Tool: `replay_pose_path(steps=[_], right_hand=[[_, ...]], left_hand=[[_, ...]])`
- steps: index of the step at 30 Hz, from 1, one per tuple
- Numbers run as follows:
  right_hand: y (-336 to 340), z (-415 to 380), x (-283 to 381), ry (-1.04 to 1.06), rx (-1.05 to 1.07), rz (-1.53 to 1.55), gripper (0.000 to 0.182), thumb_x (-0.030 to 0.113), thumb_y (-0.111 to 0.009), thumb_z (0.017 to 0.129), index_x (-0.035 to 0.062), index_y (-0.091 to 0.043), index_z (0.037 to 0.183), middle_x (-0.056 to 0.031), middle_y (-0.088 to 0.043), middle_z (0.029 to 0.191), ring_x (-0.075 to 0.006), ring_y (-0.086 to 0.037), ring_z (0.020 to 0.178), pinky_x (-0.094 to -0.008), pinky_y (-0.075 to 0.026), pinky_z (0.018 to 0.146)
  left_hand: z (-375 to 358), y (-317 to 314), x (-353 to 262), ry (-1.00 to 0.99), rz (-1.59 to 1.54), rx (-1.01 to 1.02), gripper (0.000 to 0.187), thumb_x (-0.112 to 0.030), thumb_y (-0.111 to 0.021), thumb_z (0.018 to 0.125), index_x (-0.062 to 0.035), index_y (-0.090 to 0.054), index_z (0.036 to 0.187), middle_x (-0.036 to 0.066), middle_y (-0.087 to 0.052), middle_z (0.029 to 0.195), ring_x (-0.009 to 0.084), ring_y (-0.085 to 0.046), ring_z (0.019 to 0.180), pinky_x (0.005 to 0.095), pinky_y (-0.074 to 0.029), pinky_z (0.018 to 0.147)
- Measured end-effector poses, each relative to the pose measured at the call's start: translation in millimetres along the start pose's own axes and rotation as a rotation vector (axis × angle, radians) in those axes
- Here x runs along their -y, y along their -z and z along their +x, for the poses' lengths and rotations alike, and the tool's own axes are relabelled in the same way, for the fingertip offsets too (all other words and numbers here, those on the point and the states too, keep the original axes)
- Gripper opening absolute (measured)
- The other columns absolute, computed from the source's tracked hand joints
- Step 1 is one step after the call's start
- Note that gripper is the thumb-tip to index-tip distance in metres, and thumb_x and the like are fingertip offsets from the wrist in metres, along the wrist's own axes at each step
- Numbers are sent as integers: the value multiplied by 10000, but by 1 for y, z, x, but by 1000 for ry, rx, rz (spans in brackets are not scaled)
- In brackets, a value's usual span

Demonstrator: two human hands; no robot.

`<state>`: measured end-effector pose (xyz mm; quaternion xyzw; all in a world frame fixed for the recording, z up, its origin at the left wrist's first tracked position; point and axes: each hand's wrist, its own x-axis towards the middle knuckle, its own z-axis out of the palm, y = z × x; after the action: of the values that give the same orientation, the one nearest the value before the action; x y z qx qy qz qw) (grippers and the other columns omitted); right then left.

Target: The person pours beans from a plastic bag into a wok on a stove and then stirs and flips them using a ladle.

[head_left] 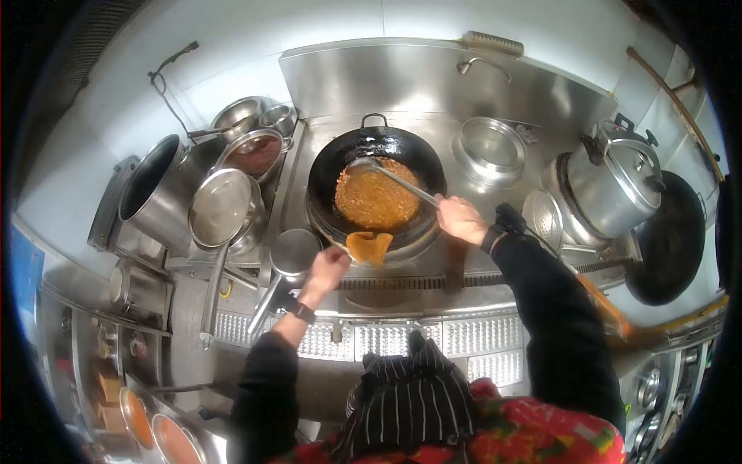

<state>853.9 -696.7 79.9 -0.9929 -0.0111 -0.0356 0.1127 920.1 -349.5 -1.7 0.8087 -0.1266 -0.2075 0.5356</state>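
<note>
A black wok (325,162) sits on the stove, with a loose orange-brown mass of small bits in oily liquid, the food (379,197), in its bottom. My right hand (461,220) is closed round the handle of a metal ladle (398,181), whose head rests in the food at the far left. At the wok's near rim lies a folded orange cloth (369,247). My left hand (328,271) is just left of the cloth, its fingers curled. Whether those fingers pinch anything or touch the cloth cannot be made out.
Left of the wok stand a lidless steel pot (158,182), a strainer (221,207) and a long-handled pan (296,252). A metal basin (492,151) is at the back right. Farther right are a perforated skimmer (542,216), a pressure cooker (622,182) and another black wok (671,240).
</note>
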Motion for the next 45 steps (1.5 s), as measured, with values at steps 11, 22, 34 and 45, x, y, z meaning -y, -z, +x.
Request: replay_pose_path(steps=[11,22,34,45], right_hand=[[-59,-13,-5,-437,47,552,358,154,-562,941,-32,-543,1246,-193,-626,683,-229,-606,460,-372,-483,428],[-49,-85,56,-796,322,1537,91,133,-590,946,69,-534,915,3,-499,670,-83,-468,473,-250,-365,364],[-14,-169,14,-389,117,437,531,227,-600,941,32,-470,1417,-145,-667,718,-206,-645,554,-372,-531,531],[47,-157,-7,-85,299,50,376,137,-472,982,-74,-491,1293,-190,-654,739,-320,-654,567,-423,-542,544]], left_hand=[[43,-82,-7,446,-649,-164,406,-371,-583,944,-14,-564,1137,116,-646,986,219,-668,791,388,-579,665],[67,-99,-11,496,-903,-309,272,-96,-560,927,-16,-518,1184,155,-629,1080,324,-685,931,452,-610,695],[61,-104,-5,497,-818,-352,284,-246,-614,923,-58,-561,1130,89,-644,1006,227,-674,894,361,-553,665],[49,-103,-5,520,-864,-334,434,-397,-558,917,-47,-545,1175,115,-655,1032,228,-684,865,372,-568,665]])
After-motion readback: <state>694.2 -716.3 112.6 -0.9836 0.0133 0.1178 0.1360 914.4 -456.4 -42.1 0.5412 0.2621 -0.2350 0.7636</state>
